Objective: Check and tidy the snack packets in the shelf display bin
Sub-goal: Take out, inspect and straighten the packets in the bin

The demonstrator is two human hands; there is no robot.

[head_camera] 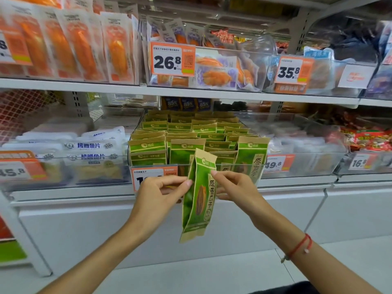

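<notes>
A clear display bin (262, 166) on the lower shelf holds several rows of upright green and tan snack packets (184, 132). In front of the bin, below its rim, I hold one green packet (200, 200) upright and slightly turned. My left hand (157, 196) pinches its left edge with thumb and fingers. My right hand (235, 187) pinches its right edge near the top. Another packet (251, 158) stands tall at the bin's front right corner. My hands partly cover the bin's orange price tag (148, 172).
Neighbouring clear bins hold white fish-slice packs (91, 149) to the left and pale packs (301, 145) to the right. The upper shelf (191, 93) carries orange snack packs and price tags. A white cabinet front (84, 230) lies below the shelf.
</notes>
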